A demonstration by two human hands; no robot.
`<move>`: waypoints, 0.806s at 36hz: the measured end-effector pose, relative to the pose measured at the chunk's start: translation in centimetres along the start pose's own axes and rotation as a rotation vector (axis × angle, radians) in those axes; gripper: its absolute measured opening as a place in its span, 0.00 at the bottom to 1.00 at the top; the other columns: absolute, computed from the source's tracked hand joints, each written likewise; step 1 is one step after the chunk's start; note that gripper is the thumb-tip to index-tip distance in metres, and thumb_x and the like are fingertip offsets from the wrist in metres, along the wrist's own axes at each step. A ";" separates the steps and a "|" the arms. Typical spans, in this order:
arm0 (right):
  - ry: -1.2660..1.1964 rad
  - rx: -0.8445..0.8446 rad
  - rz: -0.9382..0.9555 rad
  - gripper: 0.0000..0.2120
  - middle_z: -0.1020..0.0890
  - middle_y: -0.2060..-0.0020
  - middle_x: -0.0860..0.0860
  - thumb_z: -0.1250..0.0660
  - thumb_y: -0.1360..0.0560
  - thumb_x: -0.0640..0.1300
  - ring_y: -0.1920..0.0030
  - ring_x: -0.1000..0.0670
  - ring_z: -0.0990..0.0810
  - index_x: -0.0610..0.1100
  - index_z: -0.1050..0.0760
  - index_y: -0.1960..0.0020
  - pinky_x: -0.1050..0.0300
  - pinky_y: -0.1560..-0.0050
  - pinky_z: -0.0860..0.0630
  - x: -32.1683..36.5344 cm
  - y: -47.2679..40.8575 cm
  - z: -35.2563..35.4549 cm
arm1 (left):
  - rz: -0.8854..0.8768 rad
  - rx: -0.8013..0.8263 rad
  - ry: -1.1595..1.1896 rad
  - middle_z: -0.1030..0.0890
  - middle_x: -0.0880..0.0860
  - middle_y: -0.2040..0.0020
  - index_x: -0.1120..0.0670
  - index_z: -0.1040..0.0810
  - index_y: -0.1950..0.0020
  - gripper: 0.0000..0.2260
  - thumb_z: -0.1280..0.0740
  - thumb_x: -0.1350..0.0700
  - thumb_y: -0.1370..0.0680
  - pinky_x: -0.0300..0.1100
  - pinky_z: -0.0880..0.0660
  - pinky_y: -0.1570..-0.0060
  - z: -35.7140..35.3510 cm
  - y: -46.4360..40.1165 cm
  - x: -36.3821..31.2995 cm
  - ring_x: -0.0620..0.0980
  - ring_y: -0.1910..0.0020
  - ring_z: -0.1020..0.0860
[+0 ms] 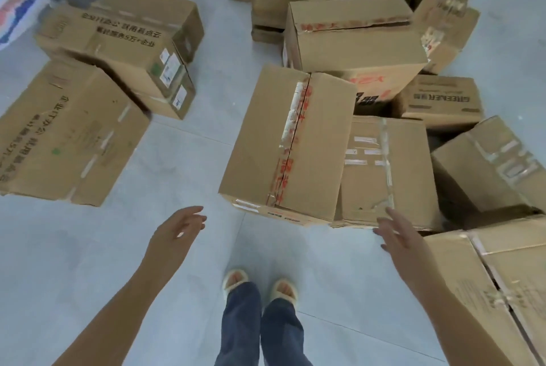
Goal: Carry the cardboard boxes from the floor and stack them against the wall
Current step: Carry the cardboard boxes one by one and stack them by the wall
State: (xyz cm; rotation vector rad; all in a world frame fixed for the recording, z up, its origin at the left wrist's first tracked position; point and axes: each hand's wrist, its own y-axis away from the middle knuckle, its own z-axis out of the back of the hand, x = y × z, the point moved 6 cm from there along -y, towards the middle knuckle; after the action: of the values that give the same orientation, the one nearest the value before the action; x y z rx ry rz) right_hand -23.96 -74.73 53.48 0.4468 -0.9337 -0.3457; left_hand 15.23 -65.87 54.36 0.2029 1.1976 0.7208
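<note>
Head view: box (288, 144) beyond right hand (394, 231)

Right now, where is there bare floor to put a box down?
Bare floor runs as a lane between the two left boxes and the red-taped box, widening toward the feet. The left hand hovers over free tile. The right side is crowded: boxes touch and overlap beyond the right hand.

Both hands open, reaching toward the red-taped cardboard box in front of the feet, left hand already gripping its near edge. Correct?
Not quite. The head view shows the left hand open in the air over the pale grey tiled floor, touching nothing. The right hand is also open, and both reach toward the tall brown cardboard box with red printed tape.
</note>
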 end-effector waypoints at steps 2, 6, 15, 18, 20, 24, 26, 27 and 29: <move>0.007 0.006 -0.052 0.19 0.23 0.41 0.51 0.40 0.20 0.46 0.41 0.50 0.24 0.49 0.32 0.29 0.43 0.33 0.30 -2.6 -4.6 -3.1 | 0.027 -0.031 -0.034 0.20 0.54 0.43 0.52 0.24 0.39 0.10 0.37 0.59 0.20 0.46 0.29 0.39 -2.2 -5.6 2.7 0.54 0.40 0.23; -0.068 -0.046 -0.156 0.22 0.27 0.34 0.48 0.39 0.20 0.48 0.40 0.51 0.28 0.46 0.36 0.27 0.44 0.32 0.32 -8.1 -12.6 -9.1 | 0.149 -0.094 -0.045 0.29 0.53 0.31 0.53 0.33 0.28 0.22 0.35 0.50 0.21 0.41 0.35 0.39 -6.1 -16.2 8.4 0.51 0.32 0.31; -0.380 -0.016 -0.296 0.24 0.27 0.42 0.61 0.40 0.21 0.54 0.42 0.56 0.26 0.52 0.39 0.26 0.44 0.40 0.26 -15.2 -18.8 -18.0 | 0.168 0.058 0.164 0.25 0.38 0.44 0.49 0.32 0.30 0.19 0.40 0.48 0.19 0.37 0.33 0.40 -12.4 -24.5 16.2 0.36 0.45 0.26; -0.445 -0.047 -0.293 0.21 0.27 0.46 0.65 0.39 0.22 0.54 0.46 0.60 0.26 0.55 0.36 0.30 0.43 0.42 0.24 -16.4 -19.2 -18.4 | 0.207 0.071 0.281 0.25 0.37 0.42 0.45 0.32 0.33 0.16 0.39 0.46 0.20 0.42 0.32 0.36 -13.2 -25.0 17.5 0.35 0.42 0.26; -0.518 -0.010 -0.309 0.28 0.26 0.44 0.64 0.33 0.29 0.62 0.42 0.58 0.26 0.56 0.34 0.32 0.42 0.45 0.23 -16.4 -19.2 -18.7 | 0.241 0.095 0.357 0.26 0.40 0.37 0.43 0.32 0.32 0.20 0.35 0.43 0.23 0.54 0.32 0.34 -13.6 -25.2 17.9 0.42 0.35 0.29; -0.606 -0.022 -0.350 0.29 0.26 0.37 0.59 0.32 0.29 0.60 0.36 0.52 0.28 0.55 0.33 0.30 0.40 0.48 0.22 -15.7 -19.1 -17.8 | 0.283 0.155 0.382 0.27 0.41 0.34 0.43 0.34 0.28 0.31 0.30 0.40 0.29 0.63 0.31 0.38 -13.7 -24.5 17.1 0.46 0.34 0.30; -0.606 -0.030 -0.338 0.22 0.25 0.39 0.60 0.33 0.27 0.58 0.36 0.52 0.27 0.56 0.30 0.35 0.39 0.47 0.22 -14.9 -18.7 -16.8 | 0.281 0.171 0.376 0.27 0.41 0.34 0.42 0.34 0.29 0.31 0.31 0.40 0.31 0.62 0.29 0.39 -13.1 -23.8 16.2 0.45 0.34 0.29; -0.606 -0.021 -0.323 0.25 0.25 0.39 0.60 0.30 0.31 0.61 0.37 0.53 0.26 0.56 0.28 0.37 0.39 0.47 0.22 -14.4 -18.4 -16.4 | 0.275 0.162 0.382 0.26 0.40 0.35 0.41 0.32 0.30 0.30 0.31 0.41 0.31 0.60 0.28 0.40 -12.6 -23.3 15.7 0.44 0.35 0.28; -0.627 0.007 -0.305 0.36 0.23 0.40 0.59 0.25 0.44 0.66 0.39 0.53 0.25 0.56 0.27 0.38 0.39 0.47 0.22 -12.9 -17.3 -15.8 | 0.266 0.128 0.402 0.23 0.41 0.37 0.43 0.30 0.31 0.24 0.31 0.44 0.26 0.57 0.26 0.42 -11.6 -22.2 14.4 0.43 0.38 0.25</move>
State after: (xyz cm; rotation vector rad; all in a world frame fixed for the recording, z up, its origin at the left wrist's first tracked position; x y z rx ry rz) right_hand -19.59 -80.08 27.60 0.4981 -1.4787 -0.7880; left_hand 16.20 -76.62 27.58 0.3395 1.6219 0.9464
